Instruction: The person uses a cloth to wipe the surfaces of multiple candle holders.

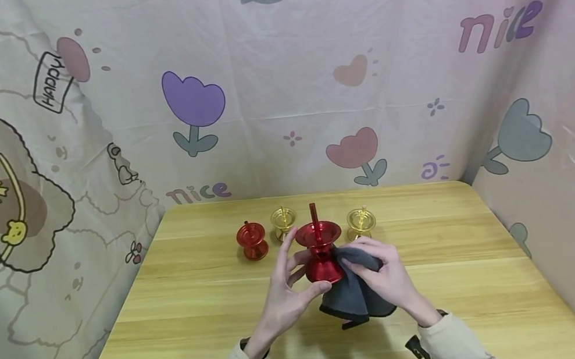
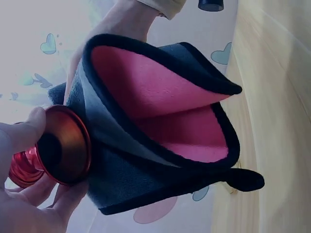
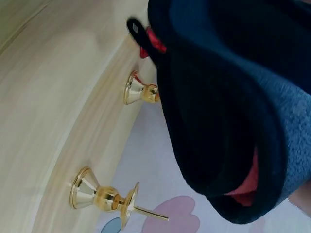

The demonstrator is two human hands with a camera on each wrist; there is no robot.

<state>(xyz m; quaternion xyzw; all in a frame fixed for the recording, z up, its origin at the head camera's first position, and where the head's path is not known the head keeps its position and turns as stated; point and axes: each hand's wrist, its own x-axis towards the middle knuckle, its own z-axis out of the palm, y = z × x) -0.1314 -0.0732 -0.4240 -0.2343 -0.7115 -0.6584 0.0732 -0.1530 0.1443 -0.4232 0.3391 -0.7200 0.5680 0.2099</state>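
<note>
A red metal candle holder [image 1: 323, 272] with a wide dish and an upright spike is held above the table, close to the middle of the head view. My left hand [image 1: 286, 303] grips it from the left, thumb at the base rim. The left wrist view faces the underside of its round base [image 2: 80, 145]. My right hand [image 1: 391, 277] pinches a dark grey cloth [image 1: 351, 298] against the right side of the stem. Black edging, a hanging loop and a pink lining [image 2: 160, 87] show on the cloth, which hides most of the right hand in the right wrist view.
Behind the hands stand a smaller red candle holder [image 1: 253, 240] at left and two gold ones, one [image 1: 283, 219] near the left fingertips and another [image 1: 361, 220] beyond the right hand. The wooden table [image 1: 177, 331] ends at a patterned cloth backdrop [image 1: 284, 98].
</note>
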